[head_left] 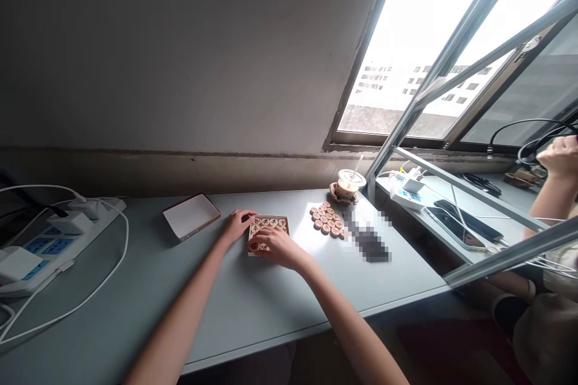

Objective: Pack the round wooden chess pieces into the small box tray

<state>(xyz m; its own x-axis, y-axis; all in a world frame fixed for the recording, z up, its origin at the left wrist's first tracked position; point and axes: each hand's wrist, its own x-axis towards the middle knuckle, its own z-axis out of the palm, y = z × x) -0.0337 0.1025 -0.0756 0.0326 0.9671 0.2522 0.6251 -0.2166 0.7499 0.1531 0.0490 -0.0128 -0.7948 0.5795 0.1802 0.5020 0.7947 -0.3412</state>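
A small open box [288, 224] on the desk holds rows of round wooden Chinese chess pieces [273, 222] marked with characters. At its left edge, my left hand [238, 225] grips the box with fingers curved around the upper left corner. My right hand [280, 246] reaches over the box from the right, its fingers bent down onto a piece [254, 247] near the lower left corner. Part of the contents is hidden beneath that hand. The shallow box lid [192, 216] lies to the left, hollow side up. More loose pieces [326, 218] form a cluster at the right.
A lidded drink cup [351, 181] with a straw stands behind the cluster, beside a pixelated dark object [372, 242]. Power strips with cables [58, 243] lie far left and on the neighbouring desk [409, 191]. A metal frame [413, 108] and another person's hand [560, 156] are at right.
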